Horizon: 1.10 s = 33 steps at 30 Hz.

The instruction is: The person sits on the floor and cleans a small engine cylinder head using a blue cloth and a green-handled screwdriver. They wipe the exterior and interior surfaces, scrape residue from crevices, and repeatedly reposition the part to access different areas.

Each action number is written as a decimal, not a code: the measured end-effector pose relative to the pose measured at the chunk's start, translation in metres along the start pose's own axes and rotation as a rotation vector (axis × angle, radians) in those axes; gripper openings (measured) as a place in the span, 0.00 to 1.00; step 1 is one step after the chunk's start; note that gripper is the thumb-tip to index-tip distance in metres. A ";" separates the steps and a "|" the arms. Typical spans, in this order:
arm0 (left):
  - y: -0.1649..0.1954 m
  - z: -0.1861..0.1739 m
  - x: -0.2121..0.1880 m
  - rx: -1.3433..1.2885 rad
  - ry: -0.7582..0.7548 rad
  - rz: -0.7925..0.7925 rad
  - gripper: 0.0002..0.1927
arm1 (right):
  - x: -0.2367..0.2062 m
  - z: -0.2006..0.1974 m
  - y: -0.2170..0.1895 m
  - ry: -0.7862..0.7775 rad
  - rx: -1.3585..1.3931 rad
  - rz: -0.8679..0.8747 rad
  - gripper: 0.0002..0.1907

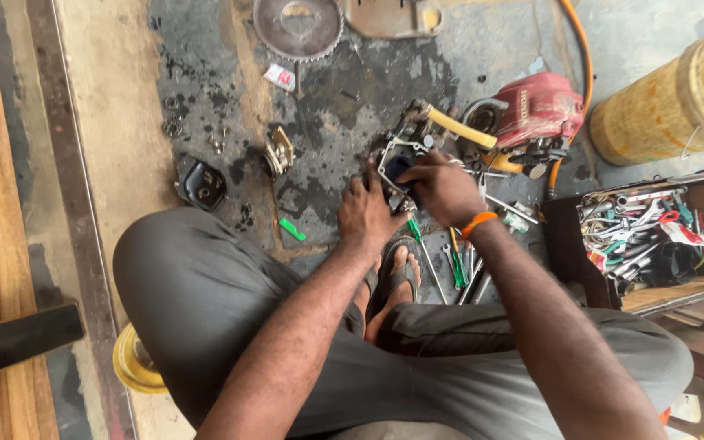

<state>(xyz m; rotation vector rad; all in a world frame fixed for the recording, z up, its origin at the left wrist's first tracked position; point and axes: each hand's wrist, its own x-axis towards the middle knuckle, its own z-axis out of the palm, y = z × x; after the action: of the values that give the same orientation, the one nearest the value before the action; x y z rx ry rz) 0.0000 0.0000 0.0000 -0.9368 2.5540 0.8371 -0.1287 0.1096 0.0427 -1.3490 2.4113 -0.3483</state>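
Observation:
I sit cross-legged on an oil-stained concrete floor. My left hand (366, 213) rests on a small metal engine part (394, 155) on the floor and steadies it from the near side. My right hand (443, 189), with an orange band at the wrist, is closed over the same part, on something dark blue; what it grips is hidden by the fingers. A yellow hose (459, 129) runs from the part toward a red small engine (538, 110) just beyond.
Screwdrivers and spanners (458, 265) lie by my sandalled foot. An open toolbox (641, 232) full of tools stands at the right, a yellow cylinder (678, 98) behind it. A toothed sprocket (297, 26), a black cover (203, 185), loose bolts and a green piece (292, 229) lie scattered.

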 end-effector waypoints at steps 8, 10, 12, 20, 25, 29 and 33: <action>0.001 0.002 -0.030 -0.163 0.156 -0.003 0.56 | -0.080 0.016 0.075 0.503 1.563 0.518 0.08; 0.014 0.005 -0.044 -0.325 0.184 -0.079 0.44 | -0.098 0.011 0.064 0.480 1.734 0.619 0.07; 0.030 0.016 -0.067 -0.611 0.108 -0.218 0.37 | -0.120 0.013 0.037 0.463 1.868 0.669 0.08; 0.033 0.039 -0.076 -1.892 -0.627 -0.321 0.36 | -0.141 0.044 -0.078 0.564 0.358 0.113 0.15; 0.031 0.033 -0.069 -1.455 -0.505 -0.173 0.24 | -0.109 0.050 -0.013 0.465 0.711 0.526 0.14; 0.018 -0.017 -0.012 -0.753 0.206 0.084 0.24 | -0.109 0.058 0.015 0.481 0.961 0.512 0.18; 0.003 -0.044 0.041 -0.338 0.261 0.038 0.37 | -0.109 0.075 0.011 0.328 1.219 0.757 0.17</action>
<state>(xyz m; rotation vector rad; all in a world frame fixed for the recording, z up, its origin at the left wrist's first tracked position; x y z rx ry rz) -0.0359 -0.0454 0.0170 -1.1663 2.7038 1.2624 -0.0528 0.2058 -0.0094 0.1525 1.9907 -1.5176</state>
